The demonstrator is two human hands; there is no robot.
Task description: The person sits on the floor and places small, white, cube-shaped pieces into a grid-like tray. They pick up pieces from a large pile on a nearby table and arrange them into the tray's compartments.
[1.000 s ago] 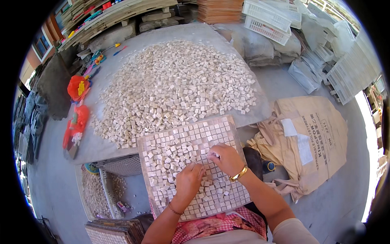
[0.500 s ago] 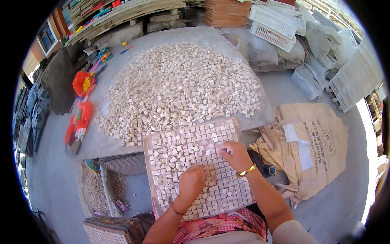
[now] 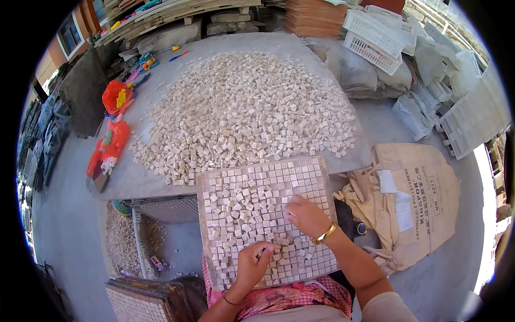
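Small stone tiles [image 3: 245,206], pale and squarish, lie in the gridded tray [image 3: 204,231]: a loose, jumbled layer runs from its left half down toward the near edge, while those toward the right edge sit flat in rows. More fill the heap [image 3: 252,112] on the bench [image 3: 123,182], whose near edge meets the tray's far edge.

The loose layer seems the likeliest source of trouble. If the tray were to tip, upturned tiles could slide across seated ones or over the left rim; its near edge lies over the checked cloth [image 3: 279,296], and what bears it from below is hidden. A knuckle or wrist passing low might also jog a seated tile out of line.

The left hand [image 3: 254,264] reaches in over the near edge, left of the tray's middle, curled, thumb and forefinger close together beside the loose tiles; whether they pinch one I cannot tell. The right hand [image 3: 310,216] comes from the near right corner, forearm slanting across the right edge, wrist with its gold bangle [image 3: 324,234] above the rows. Its fingers are bent inward, fingertips pointing left; their grip is hidden.
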